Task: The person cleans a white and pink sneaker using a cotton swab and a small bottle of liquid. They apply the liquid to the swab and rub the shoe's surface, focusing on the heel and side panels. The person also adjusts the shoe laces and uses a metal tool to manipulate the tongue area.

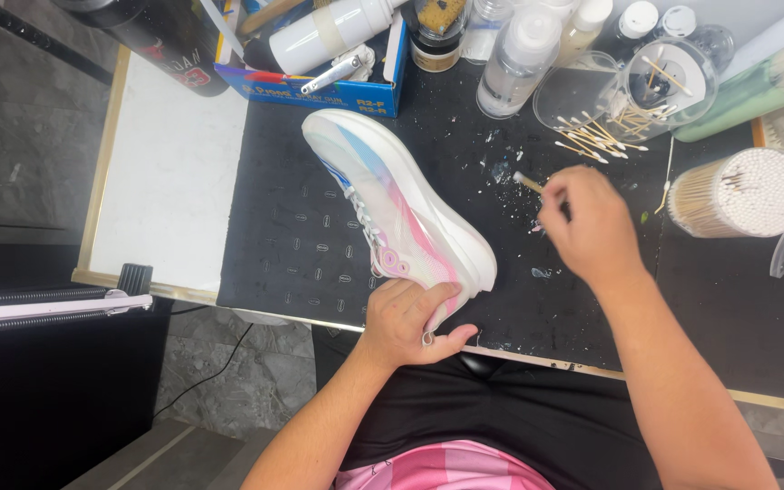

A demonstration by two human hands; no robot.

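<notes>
The left hand (407, 319) grips the heel of the white, pink and blue sneaker (398, 205) lying on the black mat (292, 245), while right of the sneaker the right hand (592, 227) pinches a thin wooden stick (529, 183).

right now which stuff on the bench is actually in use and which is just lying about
In use:
- sneaker, its heel held by the left hand
- small stick, pinched in the right hand

Lying about:
- loose cotton swabs
- round tub of swabs
- clear bottles
- blue box of tools
- black mat
</notes>
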